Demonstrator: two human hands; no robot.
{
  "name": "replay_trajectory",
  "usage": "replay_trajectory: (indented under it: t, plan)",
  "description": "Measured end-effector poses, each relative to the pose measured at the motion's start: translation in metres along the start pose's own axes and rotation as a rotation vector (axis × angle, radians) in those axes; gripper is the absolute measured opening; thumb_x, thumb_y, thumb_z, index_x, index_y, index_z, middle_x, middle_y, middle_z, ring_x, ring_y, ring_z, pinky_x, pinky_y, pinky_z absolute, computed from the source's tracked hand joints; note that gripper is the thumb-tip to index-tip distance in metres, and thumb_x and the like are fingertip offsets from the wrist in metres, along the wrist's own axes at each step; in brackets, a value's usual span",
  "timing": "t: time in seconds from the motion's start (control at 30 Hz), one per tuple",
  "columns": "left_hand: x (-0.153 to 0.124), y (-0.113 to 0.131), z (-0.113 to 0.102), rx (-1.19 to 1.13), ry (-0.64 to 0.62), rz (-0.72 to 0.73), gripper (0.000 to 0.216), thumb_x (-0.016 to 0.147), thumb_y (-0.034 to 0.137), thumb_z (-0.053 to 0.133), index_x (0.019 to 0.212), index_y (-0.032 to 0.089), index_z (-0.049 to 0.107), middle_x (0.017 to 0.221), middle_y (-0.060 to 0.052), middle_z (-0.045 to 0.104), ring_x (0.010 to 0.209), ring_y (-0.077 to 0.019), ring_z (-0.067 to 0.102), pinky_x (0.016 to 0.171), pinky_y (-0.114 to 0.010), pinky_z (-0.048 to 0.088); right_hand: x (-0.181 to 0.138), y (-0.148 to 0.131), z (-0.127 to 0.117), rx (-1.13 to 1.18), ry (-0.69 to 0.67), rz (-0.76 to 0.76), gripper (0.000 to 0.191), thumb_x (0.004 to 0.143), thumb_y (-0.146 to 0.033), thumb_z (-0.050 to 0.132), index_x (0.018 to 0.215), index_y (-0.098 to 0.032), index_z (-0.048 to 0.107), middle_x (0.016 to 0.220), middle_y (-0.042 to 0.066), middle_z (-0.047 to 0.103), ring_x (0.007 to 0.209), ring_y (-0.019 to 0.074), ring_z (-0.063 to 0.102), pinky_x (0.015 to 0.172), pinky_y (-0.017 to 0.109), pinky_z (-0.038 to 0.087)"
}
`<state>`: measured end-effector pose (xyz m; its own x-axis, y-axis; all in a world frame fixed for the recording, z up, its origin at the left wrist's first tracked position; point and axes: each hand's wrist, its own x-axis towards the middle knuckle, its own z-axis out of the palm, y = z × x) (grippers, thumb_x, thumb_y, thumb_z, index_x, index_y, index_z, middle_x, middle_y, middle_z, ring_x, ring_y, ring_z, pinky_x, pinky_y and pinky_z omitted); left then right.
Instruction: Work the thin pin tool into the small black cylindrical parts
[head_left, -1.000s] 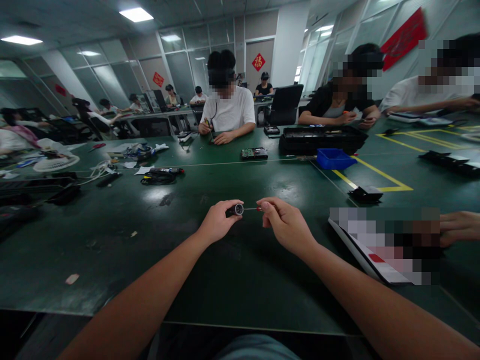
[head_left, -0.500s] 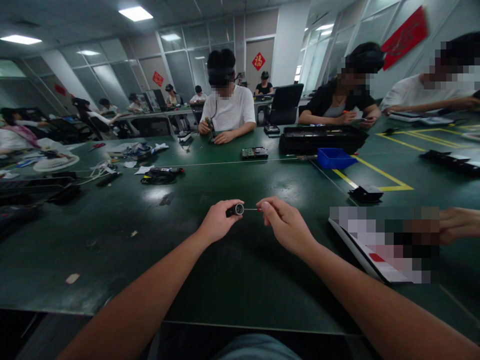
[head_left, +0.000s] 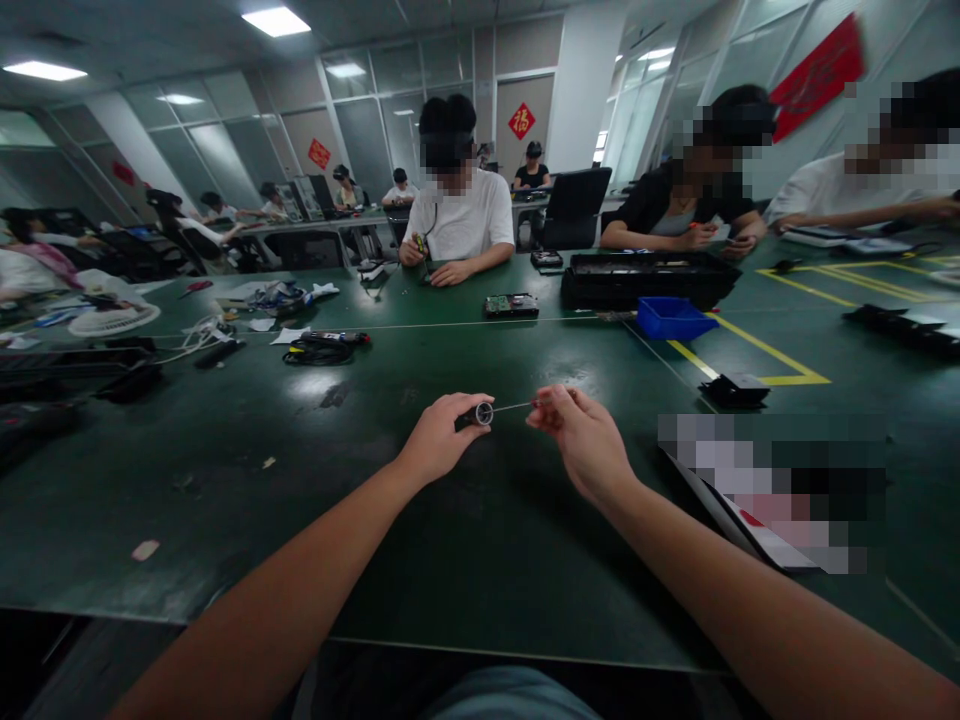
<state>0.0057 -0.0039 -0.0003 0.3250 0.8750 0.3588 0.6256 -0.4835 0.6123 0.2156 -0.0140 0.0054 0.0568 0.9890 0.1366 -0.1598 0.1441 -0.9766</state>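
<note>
Between the thumb and fingers of my left hand (head_left: 433,437) is a small black cylinder (head_left: 480,413), like a flashlight, its round pale-rimmed end turned toward me and to the right. My right hand (head_left: 589,440) is closed on a thin screwdriver (head_left: 514,406) with a bit of red at its grip; the fingers hide most of the handle. The metal shaft points left, its tip at or very near the cylinder's rim; whether it touches or goes inside, I cannot tell. Both hands are above the green table (head_left: 450,560).
Farther off lie a coiled black cable (head_left: 322,348), a circuit-board device (head_left: 511,305), a blue bin (head_left: 673,318) and a long black housing (head_left: 649,280). At right are a small black part (head_left: 735,390) and a partly blurred white flat object (head_left: 780,545). A co-worker (head_left: 461,215) sits opposite.
My right hand has shifted slightly right and up, and the screwdriver shaft now slants up toward it. My left hand stays nearly in place. Another person's hand at the right has gone from view.
</note>
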Motion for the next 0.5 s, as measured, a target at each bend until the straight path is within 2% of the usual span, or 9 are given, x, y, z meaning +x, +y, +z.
replay_trajectory:
  t: [0.1, 0.2, 0.3, 0.5]
  plan:
    - [0.0016, 0.0007, -0.0009, 0.010, -0.014, 0.062, 0.037, 0.088, 0.017, 0.067, 0.123, 0.026, 0.065, 0.123, -0.003, 0.067, 0.117, -0.0204, 0.057, 0.105, -0.039, 0.042, 0.0045, 0.0031, -0.0004, 0.149, 0.033, 0.132, 0.031, 0.086, -0.052, 0.060, 0.083, -0.021, 0.062, 0.069, 0.002, 0.061, 0.065, 0.0181, 0.061, 0.073, 0.039, 0.057]
    - [0.0030, -0.0014, -0.0011, 0.051, -0.045, 0.038, 0.038, 0.087, 0.016, 0.067, 0.124, 0.025, 0.065, 0.121, -0.003, 0.068, 0.114, -0.0213, 0.058, 0.102, -0.040, 0.043, 0.0057, 0.0042, -0.0014, 0.205, 0.081, 0.192, 0.025, 0.084, -0.044, 0.066, 0.079, -0.020, 0.062, 0.068, 0.000, 0.059, 0.061, 0.0145, 0.057, 0.069, 0.034, 0.056]
    - [0.0035, -0.0038, -0.0007, 0.066, -0.069, -0.010, 0.039, 0.086, 0.016, 0.068, 0.124, 0.025, 0.066, 0.119, -0.004, 0.068, 0.111, -0.0222, 0.059, 0.101, -0.040, 0.044, 0.0038, 0.0054, -0.0027, 0.104, 0.084, 0.084, 0.025, 0.086, -0.045, 0.064, 0.085, -0.020, 0.063, 0.076, 0.000, 0.063, 0.067, 0.0146, 0.059, 0.070, 0.032, 0.054]
    - [0.0026, -0.0030, -0.0016, 0.066, -0.079, -0.009, 0.039, 0.087, 0.016, 0.068, 0.125, 0.025, 0.066, 0.120, -0.005, 0.067, 0.112, -0.0226, 0.058, 0.101, -0.041, 0.043, -0.0039, 0.0007, -0.0029, -0.305, 0.038, -0.165, 0.028, 0.096, -0.047, 0.050, 0.096, -0.021, 0.061, 0.082, 0.003, 0.066, 0.077, 0.0184, 0.062, 0.076, 0.036, 0.049]
